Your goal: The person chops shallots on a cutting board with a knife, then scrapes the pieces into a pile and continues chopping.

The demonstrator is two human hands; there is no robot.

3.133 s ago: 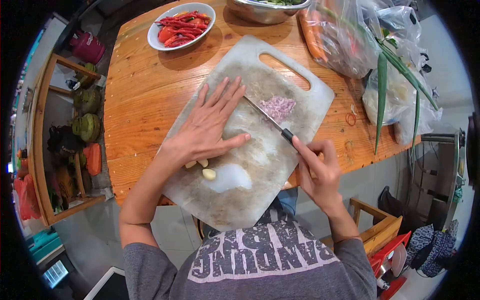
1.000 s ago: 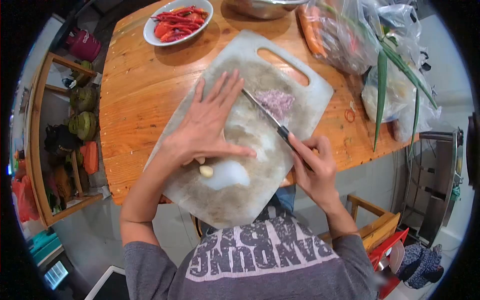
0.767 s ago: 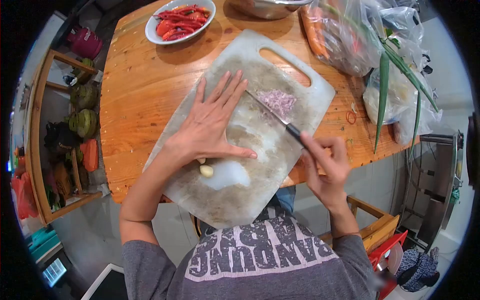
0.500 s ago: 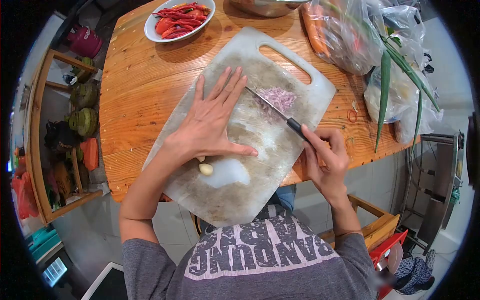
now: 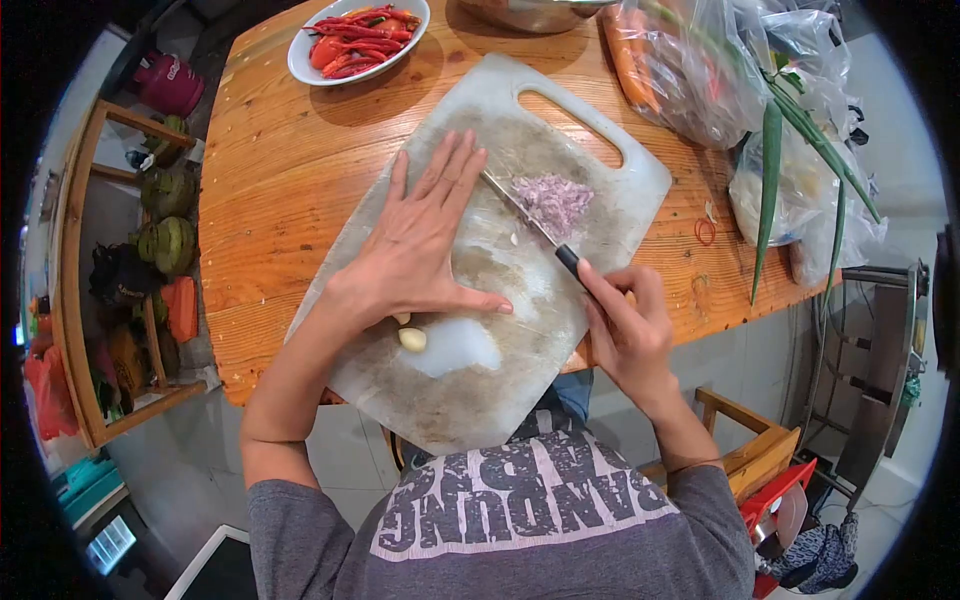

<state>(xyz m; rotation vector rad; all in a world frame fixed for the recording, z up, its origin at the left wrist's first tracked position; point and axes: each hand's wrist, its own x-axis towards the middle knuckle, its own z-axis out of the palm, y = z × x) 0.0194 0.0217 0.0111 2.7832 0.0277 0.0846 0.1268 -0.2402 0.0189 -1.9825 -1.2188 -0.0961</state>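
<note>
My left hand (image 5: 420, 235) lies flat on the white, stained cutting board (image 5: 470, 400), fingers spread and thumb stretched toward the middle. In my right hand (image 5: 630, 325) is the black handle of a knife (image 5: 527, 215), its blade slanting up and left, the tip close to my left fingertips. A pile of finely chopped purple-white shallot (image 5: 555, 203) sits just beyond the blade, and a small white piece lies on the near side. Below my left hand is a peeled garlic clove (image 5: 412, 340), with another pale piece partly hidden by the palm.
A white bowl of red chilies and tomatoes (image 5: 360, 42) stands at the table's far left. A metal bowl (image 5: 535, 12) is at the far edge. Plastic bags of vegetables (image 5: 700, 75) and green scallion leaves (image 5: 770, 185) lie at the right, near a red rubber band (image 5: 705, 232).
My right hand and the knife have moved left and slightly down, away from the chopped pile. The small white piece now shows beside the blade. My left hand has barely moved.
</note>
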